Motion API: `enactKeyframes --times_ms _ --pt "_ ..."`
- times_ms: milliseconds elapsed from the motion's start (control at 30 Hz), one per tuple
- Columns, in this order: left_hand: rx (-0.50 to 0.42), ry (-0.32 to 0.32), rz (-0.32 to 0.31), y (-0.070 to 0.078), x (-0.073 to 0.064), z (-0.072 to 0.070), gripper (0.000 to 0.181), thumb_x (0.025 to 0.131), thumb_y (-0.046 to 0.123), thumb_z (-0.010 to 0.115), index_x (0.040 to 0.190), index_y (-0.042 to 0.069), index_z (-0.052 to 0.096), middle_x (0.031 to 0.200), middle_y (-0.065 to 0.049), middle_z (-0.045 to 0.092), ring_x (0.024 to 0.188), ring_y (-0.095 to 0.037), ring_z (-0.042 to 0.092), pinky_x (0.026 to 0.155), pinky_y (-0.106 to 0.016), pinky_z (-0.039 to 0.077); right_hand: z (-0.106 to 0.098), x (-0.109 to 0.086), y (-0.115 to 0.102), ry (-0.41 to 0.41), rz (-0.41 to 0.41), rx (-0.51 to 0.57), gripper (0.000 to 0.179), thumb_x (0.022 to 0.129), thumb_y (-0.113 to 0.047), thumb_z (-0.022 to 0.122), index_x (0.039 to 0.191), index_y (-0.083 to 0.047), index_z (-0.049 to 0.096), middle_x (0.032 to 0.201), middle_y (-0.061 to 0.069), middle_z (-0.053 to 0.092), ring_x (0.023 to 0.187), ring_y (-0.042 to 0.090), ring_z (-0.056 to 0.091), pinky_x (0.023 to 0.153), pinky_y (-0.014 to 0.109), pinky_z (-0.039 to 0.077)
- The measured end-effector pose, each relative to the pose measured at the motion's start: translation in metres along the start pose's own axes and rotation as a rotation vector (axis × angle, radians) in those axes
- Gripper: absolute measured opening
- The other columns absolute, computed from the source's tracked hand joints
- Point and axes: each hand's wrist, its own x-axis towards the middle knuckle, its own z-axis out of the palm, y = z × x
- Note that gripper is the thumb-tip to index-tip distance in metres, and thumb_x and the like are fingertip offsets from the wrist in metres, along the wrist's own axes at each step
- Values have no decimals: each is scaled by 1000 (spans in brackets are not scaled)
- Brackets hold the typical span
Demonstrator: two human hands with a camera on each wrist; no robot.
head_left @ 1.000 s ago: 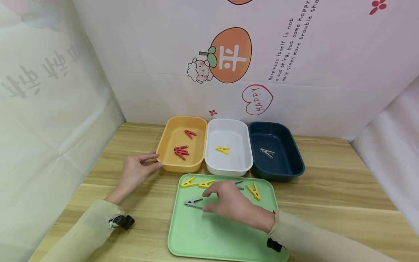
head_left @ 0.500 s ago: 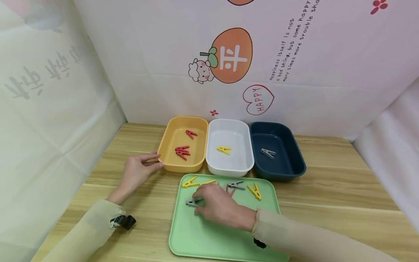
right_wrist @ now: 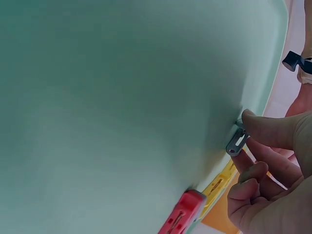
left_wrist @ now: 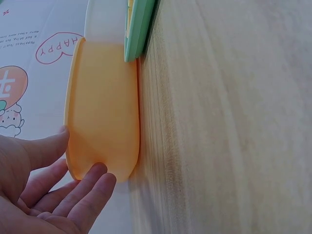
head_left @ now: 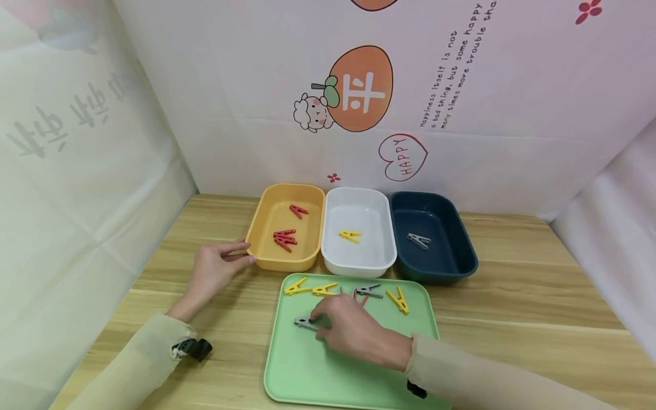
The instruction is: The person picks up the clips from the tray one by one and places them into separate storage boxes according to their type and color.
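My left hand (head_left: 212, 273) touches the near-left corner of the orange-yellow bin (head_left: 261, 263), its thumb and fingers against the outside in the left wrist view. Several red clothespins lie in this bin. On the green tray (head_left: 302, 378), my right hand (head_left: 356, 333) pinches a grey clothespin (right_wrist: 237, 141) between thumb and fingers; part of it hides behind them in the head view. Beyond the hand lie yellow clothespins (head_left: 398, 300), another grey clothespin (head_left: 368, 290) and a red clothespin (right_wrist: 183, 213), partly covered by the hand in the head view.
A white bin (head_left: 359, 256) with one yellow clothespin stands beside the orange-yellow one. To its right is a dark blue bin (head_left: 451, 250) holding one grey clothespin. All stand on the wooden table (head_left: 533, 307), before a printed cloth backdrop (head_left: 246, 114).
My right hand has reached the grey clothespin on the tray and now pinches it; the clothespin has turned and shifted slightly. My left hand has stayed at the orange-yellow bin.
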Motion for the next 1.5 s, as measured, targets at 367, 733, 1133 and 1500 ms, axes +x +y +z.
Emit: enactKeyframes --times_ms 367,733,1133,1500 --pt "-7 1 -6 1 0 0 40 91 15 86 125 -1 75 145 -17 61 105 -32 75 77 -26 63 -6 -20 11 24 22 27 27 79 0 89 104 -9 83 101 -5 79 105 13 70 97 45 57" --pt "-15 2 -16 1 1 0 40 91 15 86 125 -2 74 145 -18 60 107 -33 75 77 -25 63 -7 -30 18 50 52 29 32 79 1 90 109 -5 81 106 1 77 108 19 70 93 43 59" --pt "-12 9 -27 1 0 1 38 91 16 86 124 0 76 144 -16 61 106 -32 75 76 -25 63 -6 -31 20 37 56 12 33 78 -7 93 109 -4 81 106 2 73 102 19 68 89 39 59" --pt "-15 10 -13 -3 0 0 38 91 15 87 124 0 76 144 -17 62 106 -32 75 76 -26 63 -6 -38 21 76 84 12 32 77 -9 94 106 -9 83 101 -3 77 102 17 69 88 40 59"
